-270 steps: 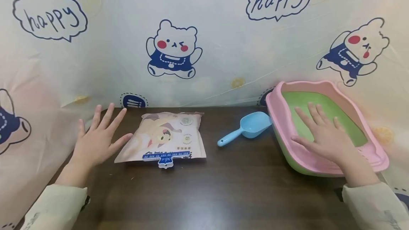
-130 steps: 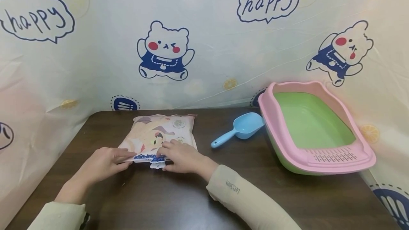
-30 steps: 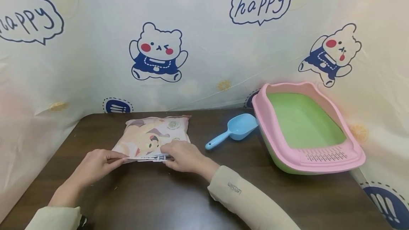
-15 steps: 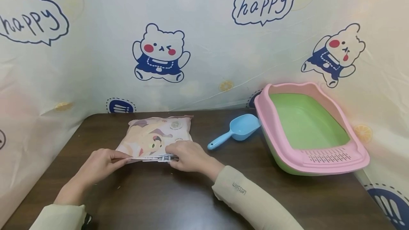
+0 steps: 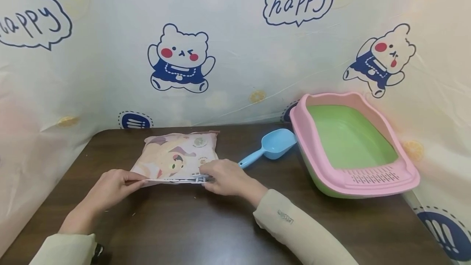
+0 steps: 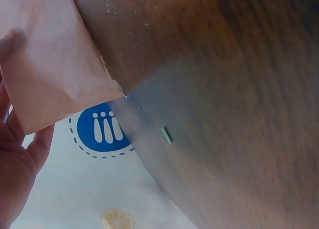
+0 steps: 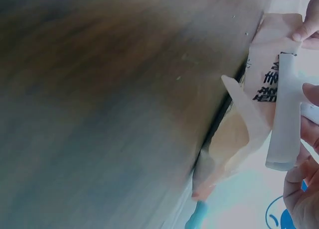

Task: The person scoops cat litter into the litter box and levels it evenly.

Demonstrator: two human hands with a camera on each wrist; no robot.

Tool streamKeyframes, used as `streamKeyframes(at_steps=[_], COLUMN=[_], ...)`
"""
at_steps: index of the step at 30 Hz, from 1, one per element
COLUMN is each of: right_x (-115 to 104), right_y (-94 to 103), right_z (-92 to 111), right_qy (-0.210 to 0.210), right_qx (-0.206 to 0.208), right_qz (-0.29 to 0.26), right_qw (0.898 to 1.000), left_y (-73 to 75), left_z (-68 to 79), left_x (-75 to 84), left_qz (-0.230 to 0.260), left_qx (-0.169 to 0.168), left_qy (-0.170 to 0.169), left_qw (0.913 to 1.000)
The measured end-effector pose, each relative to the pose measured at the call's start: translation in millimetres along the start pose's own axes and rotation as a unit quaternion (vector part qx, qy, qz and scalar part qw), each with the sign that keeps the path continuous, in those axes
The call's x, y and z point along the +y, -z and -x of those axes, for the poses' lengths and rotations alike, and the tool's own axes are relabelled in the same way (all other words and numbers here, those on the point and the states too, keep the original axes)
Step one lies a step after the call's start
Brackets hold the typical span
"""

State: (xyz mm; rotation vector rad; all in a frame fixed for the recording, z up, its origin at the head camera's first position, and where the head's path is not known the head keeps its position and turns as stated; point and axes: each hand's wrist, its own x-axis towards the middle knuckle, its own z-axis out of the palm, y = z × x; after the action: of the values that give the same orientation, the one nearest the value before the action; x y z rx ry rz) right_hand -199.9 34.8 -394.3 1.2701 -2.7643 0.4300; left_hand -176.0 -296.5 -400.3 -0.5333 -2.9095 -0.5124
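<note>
A plump pink bag [image 5: 169, 154] printed with a cartoon animal lies flat on the table, its near edge lifted slightly. My left hand [image 5: 110, 187] pinches the near left corner between thumb and fingers; that corner fills the upper left of the left wrist view. Toward the right end of the same edge, my right hand [image 5: 229, 179] grips a bag clip [image 7: 284, 114] by its handle. In the right wrist view the clip's long white bar lies across the bag's printed edge, and the bag's mouth [image 7: 232, 134] gapes beside it.
A light blue scoop [image 5: 277, 144] lies just right of the bag, its handle end behind my right hand. Beyond it stands a pink-rimmed green litter box [image 5: 353, 183]. A patterned cloth [image 5: 235, 52] hangs behind the dark wooden table [image 5: 176, 232]. A small green stick [image 6: 166, 135] lies on the table.
Both hands, spread apart at first, have come to the bag's near edge. The clip, earlier lying blue face up, is tipped and has shifted right along the edge with my right hand.
</note>
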Motion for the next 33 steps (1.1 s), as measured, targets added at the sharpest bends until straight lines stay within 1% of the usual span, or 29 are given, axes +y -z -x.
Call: streamKeyframes(at_steps=[6, 10, 16, 19, 23, 26, 33], right_x=[7.1, 12.0, 17.0, 19.8, 23.7, 26.0, 32.9], right_y=[1.6, 2.4, 6.3, 7.6, 10.2, 12.4, 18.6], right_z=[9.6, 17.3, 27.2, 32.1, 38.3, 42.8, 53.4], right_qy=[0.0, -0.005, -0.007, -0.01, -0.02, -0.027, -0.026], right_qx=[0.004, 0.008, 0.019, 0.024, 0.02, 0.017, 0.021], right_qz=[-0.011, -0.013, -0.026, -0.021, -0.015, -0.024, -0.034], right_qw=[1.0, 1.0, 0.999, 0.999, 0.999, 0.999, 0.999], left_y=[-2.9, -4.4, -2.8, -2.0, -0.5, 0.7, 2.4], left_z=[0.8, 1.4, 1.1, 0.4, -0.1, 0.1, 0.6], left_x=[-0.4, -0.3, 0.1, 0.6, 1.6, 2.6, 3.0], left_qz=[0.012, 0.011, 0.013, 0.015, 0.017, 0.018, 0.021], left_qx=[-0.014, -0.018, -0.022, -0.022, -0.022, -0.024, -0.031], left_qy=[0.009, 0.015, 0.02, 0.02, 0.02, 0.022, 0.03], left_qw=[0.9998, 0.9997, 0.9995, 0.9994, 0.9994, 0.9993, 0.9988])
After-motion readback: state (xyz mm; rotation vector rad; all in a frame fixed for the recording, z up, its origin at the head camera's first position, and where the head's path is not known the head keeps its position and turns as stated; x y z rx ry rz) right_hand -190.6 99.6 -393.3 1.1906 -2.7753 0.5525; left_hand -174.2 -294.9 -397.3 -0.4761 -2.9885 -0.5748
